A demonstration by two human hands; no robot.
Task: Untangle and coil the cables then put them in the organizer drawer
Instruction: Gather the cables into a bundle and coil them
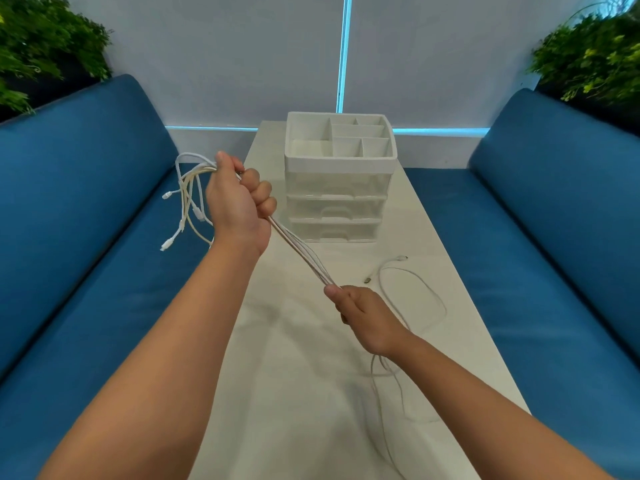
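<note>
- Left hand (239,202) is clenching a bundle of thin white cables (301,256) in a raised fist; plug ends are dangling behind it.
- Right hand (363,315) is pinching the same taut strands lower down, above the long white table (311,375).
- 1 loose white cable (429,292) is lying on the table, right of the hand.
- White plastic organizer with 3 drawers (337,192) is standing at the far end, drawers closed.

organizer (341,161) blocks the far table (294,358); loose cable (412,289) perhaps clutters right side.
</note>
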